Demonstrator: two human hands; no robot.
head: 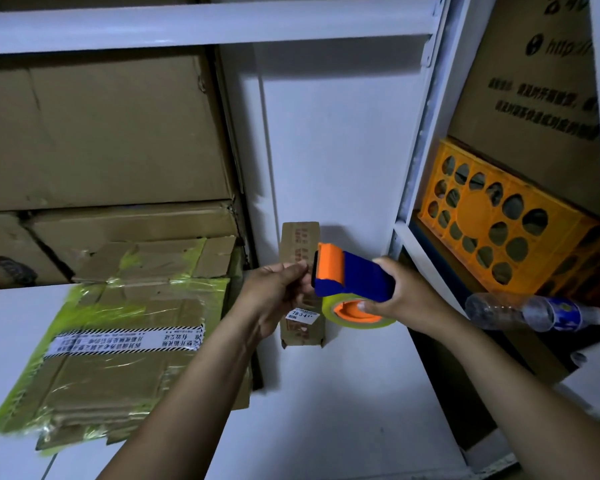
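The left hand [274, 296] pinched, as far as could be seen, the free end of the yellowish clear tape [328, 311] at the mouth of the blue-and-orange plastic tape dispenser [354, 278]. The right hand [400, 299] gripped the dispenser, fingers curled round its body. Both were held just over the narrow brown cardboard box [300, 237] lying on the white table [343, 393]. Sealing looked barely begun: no fresh strip lay on the box (its small white label read "78-3-4", last digit unclear). Left lay flattened cardboard [118, 358] bearing a striped-edged Chinese sticker. Farther off, a big brown carton [534, 98] showed "http".
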